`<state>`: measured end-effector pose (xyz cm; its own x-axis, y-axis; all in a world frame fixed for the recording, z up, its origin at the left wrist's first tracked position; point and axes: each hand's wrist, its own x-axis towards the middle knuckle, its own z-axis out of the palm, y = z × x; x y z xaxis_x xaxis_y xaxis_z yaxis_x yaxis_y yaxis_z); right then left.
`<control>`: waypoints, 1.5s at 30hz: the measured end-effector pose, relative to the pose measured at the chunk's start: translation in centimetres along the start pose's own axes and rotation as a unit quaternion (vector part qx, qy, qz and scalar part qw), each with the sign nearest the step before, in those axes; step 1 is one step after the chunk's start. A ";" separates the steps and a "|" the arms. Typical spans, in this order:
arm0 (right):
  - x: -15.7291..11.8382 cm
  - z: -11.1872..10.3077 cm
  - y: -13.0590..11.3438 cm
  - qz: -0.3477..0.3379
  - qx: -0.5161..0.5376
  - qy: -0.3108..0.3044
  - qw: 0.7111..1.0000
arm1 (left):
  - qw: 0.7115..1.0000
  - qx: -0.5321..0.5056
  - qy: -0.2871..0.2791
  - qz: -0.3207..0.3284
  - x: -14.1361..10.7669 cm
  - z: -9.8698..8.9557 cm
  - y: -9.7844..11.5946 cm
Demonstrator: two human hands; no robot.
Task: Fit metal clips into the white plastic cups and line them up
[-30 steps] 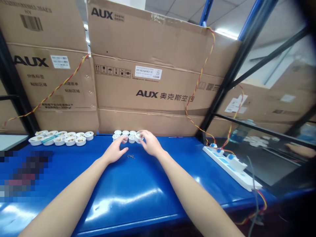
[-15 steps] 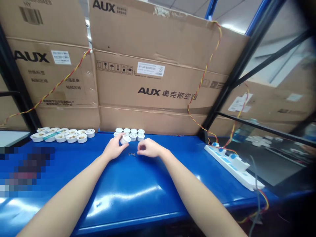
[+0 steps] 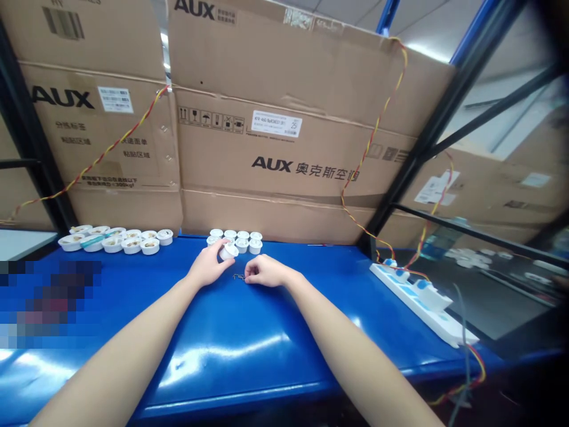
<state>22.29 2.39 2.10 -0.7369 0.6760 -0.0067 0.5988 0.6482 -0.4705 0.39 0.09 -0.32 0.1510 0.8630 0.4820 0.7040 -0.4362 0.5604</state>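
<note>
At a blue workbench (image 3: 284, 356) backed by stacked AUX cardboard boxes (image 3: 267, 160), a twisted red-and-yellow wire (image 3: 372, 142) runs down the boxes toward a white power strip (image 3: 422, 305) on the right of the bench. Two groups of small white cups stand along the back edge: a double row of filled cups (image 3: 115, 241) to the left and a tight cluster of cups (image 3: 235, 242) at centre. The left hand (image 3: 207, 267) is grasping one white cup (image 3: 229, 252) in its fingertips, tilted, just in front of the cluster. The right hand (image 3: 265, 271) is loosely curled, its fingers (image 3: 248, 274) just beside small metal clips (image 3: 239, 277) on the bench — whether they hold anything cannot be determined.
</note>
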 end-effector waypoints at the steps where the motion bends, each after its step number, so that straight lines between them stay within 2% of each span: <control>1: -0.1 -0.2 0.1 0.000 -0.002 -0.007 1.000 | 1.000 0.000 0.000 -0.001 0.0 0.0 0.0; 5: -0.4 -0.9 0.6 0.017 -0.023 -0.038 0.999 | 1.000 0.003 -0.004 -0.011 -0.1 -0.1 0.1; 9: -0.4 -1.2 1.3 0.028 -0.021 -0.026 0.999 | 1.000 0.007 -0.009 -0.011 0.0 -0.1 0.1; 17: -0.2 -0.9 1.6 -0.008 -0.041 -0.045 0.998 | 1.000 0.003 -0.010 0.005 -0.1 0.0 -0.1; 19: -0.2 -0.7 1.5 -0.019 -0.045 -0.016 0.999 | 1.000 -0.001 -0.012 0.023 -0.1 0.0 -0.2; 24: 0.4 -0.2 0.7 -0.032 -0.021 0.114 0.993 | 0.998 -0.002 -0.021 0.063 0.0 0.2 -0.2; 27: 0.6 0.0 -0.1 -0.028 -0.020 0.151 0.988 | 0.997 0.006 -0.026 0.072 -0.1 0.3 -0.1; 38: -0.1 -0.2 -2.2 -0.018 -0.090 0.209 0.974 | 0.995 -0.007 -0.037 0.092 -0.2 0.1 0.8; 45: -0.2 -0.4 -3.0 0.007 -0.156 0.192 0.969 | 0.994 0.003 -0.044 0.102 -0.2 0.3 1.0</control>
<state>20.77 0.44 3.85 -0.5933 0.7271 0.3454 0.7173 0.6723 -0.1830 1.27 -0.48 0.00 0.3509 0.7754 0.5250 0.6564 -0.6035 0.4528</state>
